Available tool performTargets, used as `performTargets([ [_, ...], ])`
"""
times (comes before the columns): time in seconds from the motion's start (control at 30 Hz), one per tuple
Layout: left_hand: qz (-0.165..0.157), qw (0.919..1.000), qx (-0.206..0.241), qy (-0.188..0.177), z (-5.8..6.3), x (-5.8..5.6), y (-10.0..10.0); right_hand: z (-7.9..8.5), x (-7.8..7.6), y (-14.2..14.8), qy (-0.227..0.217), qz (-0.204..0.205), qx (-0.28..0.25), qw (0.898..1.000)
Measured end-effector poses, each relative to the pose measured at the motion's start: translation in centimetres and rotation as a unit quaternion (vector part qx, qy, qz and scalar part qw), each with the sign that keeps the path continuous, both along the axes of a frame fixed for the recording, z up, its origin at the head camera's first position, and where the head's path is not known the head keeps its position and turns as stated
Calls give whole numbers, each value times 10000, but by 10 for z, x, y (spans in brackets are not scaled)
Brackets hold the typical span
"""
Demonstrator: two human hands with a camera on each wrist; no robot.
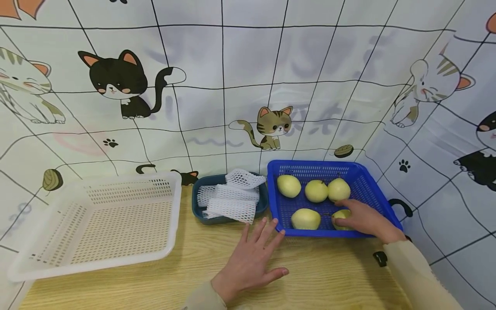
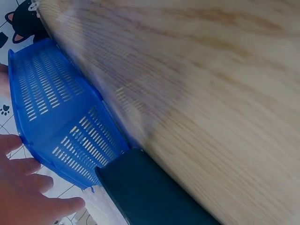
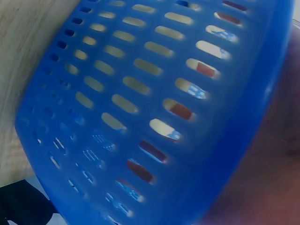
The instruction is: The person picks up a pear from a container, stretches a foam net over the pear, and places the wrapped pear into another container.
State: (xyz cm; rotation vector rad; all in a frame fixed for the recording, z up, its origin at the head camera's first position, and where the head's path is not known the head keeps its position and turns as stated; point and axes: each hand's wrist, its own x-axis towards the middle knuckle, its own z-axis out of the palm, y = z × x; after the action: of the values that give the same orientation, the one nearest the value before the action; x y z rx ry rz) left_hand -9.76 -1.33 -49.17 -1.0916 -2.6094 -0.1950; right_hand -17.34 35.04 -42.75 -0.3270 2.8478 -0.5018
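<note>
My right hand point(image 1: 362, 217) reaches over the front right of a blue basket point(image 1: 373, 196), thumb and fingers round a yellow-green pear point(image 1: 340, 219). Several more such pears lie in the basket, one of them a pear point(image 1: 306, 219) just left of the gripped one. In the right wrist view the basket's slotted wall point(image 3: 140, 93) fills most of the picture and hides the pear. My left hand point(image 1: 252, 260) hovers with spread fingers before the basket's front left corner, holding nothing. In the left wrist view those fingers point(image 2: 40, 183) overlap the basket's rim.
Between the baskets stands a dark teal tray point(image 1: 196, 206) with white foam net sleeves point(image 1: 232, 200) heaped in it. A white slotted basket point(image 1: 116, 224) occupies the left of the wooden table point(image 1: 193, 262). A cat-printed sheet point(image 1: 201, 64) rises behind and at the right.
</note>
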Motion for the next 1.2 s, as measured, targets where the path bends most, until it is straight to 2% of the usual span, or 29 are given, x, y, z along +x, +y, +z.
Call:
performTargets([
  [0.27, -8, 10000, 17, 71, -3, 0, 1, -4, -6, 5, -493, 233, -108, 9985],
  [0.53, -102, 9999, 115, 10, -4, 3, 5, -9, -3, 12, -654, 210, -85, 9976],
  [0.67, -85, 9998, 156, 30, -5, 3, 5, -7, -3, 12, -498, 208, -171, 9984],
  [0.83, -31, 9998, 183, 95, -5, 2, 5, 2, -3, 10, -159, 17, -252, 9996],
  [1.07, 27, 9998, 215, 37, -4, 0, 3, 18, 1, 2, 475, -230, -226, 9984],
  [1.2, 64, 9996, 257, 19, -5, -1, 1, 21, 7, -9, 823, -411, -325, 9952],
])
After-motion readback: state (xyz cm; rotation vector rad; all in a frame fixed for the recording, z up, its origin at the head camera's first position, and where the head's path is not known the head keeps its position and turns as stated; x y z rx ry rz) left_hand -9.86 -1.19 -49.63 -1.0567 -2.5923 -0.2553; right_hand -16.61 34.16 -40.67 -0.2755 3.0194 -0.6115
